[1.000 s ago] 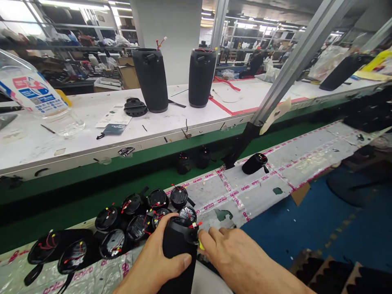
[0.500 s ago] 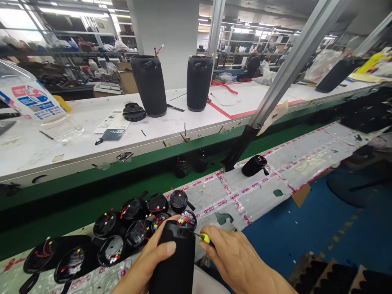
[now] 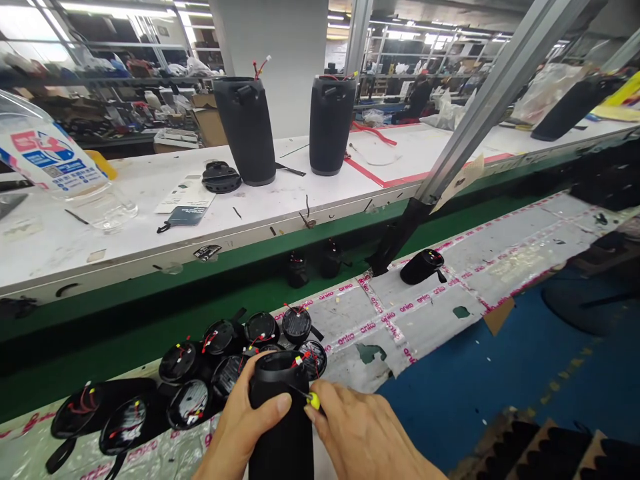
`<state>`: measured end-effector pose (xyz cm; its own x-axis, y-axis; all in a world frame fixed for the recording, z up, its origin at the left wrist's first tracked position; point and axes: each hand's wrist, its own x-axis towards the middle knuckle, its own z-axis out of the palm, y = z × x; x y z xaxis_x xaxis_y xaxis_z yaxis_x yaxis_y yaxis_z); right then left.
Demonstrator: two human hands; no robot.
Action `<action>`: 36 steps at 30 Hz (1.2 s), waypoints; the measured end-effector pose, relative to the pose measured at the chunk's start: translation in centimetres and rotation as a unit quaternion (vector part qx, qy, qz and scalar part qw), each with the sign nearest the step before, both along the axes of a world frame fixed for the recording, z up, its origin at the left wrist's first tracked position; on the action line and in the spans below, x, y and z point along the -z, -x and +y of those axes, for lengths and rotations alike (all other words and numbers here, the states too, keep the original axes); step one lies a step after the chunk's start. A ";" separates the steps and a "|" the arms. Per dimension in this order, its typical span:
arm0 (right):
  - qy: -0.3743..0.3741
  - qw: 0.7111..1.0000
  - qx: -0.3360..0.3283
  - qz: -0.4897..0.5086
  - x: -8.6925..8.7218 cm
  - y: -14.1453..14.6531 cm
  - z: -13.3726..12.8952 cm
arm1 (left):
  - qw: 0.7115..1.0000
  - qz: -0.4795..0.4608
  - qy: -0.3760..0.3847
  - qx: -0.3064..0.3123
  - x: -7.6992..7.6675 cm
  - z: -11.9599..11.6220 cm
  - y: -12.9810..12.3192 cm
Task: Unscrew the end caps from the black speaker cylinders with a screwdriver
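Observation:
My left hand [image 3: 243,423] is wrapped round a black cylindrical speaker housing [image 3: 285,440], its thumb across the near side. The housing stands roughly upright with its open top showing. In my right hand [image 3: 357,427] is a small tool with a yellow handle [image 3: 313,400] and a thin dark shaft, which looks like a screwdriver. Its shaft points left at the housing just below the rim; whether the tip touches cannot be made out. Behind my hands, several similar speaker housings [image 3: 185,403] lie close together, with red wires and small connectors at their open ends.
A single housing [image 3: 420,267] lies on the taped lower bench [image 3: 415,320]. On the white upper shelf [image 3: 280,207] stand two tall housings [image 3: 330,133], a black round part [image 3: 220,177], tags [image 3: 187,213] and a clear bottle [image 3: 55,160]. A slanted metal post [image 3: 480,113] rises at right.
The housing has tilted and turned, so its open top shows more and the round recess on its side is out of sight. My right hand has moved slightly left and down with the tool.

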<state>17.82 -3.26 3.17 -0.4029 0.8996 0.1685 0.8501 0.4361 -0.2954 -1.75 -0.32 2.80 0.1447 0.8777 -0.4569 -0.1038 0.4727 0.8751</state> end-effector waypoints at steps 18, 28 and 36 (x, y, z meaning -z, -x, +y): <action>0.006 0.994 0.027 -0.106 1.6 1.1 -1.0 | 0.937 0.325 -0.102 -0.077 -0.9 -0.1 -1.9; 0.034 0.991 0.034 -0.123 0.6 2.4 -0.4 | 0.922 0.359 -0.123 -0.070 0.1 -0.2 -1.3; -0.006 0.996 0.084 -0.016 1.8 2.9 -1.4 | 0.927 0.340 -0.117 -0.109 -0.8 -0.3 -1.5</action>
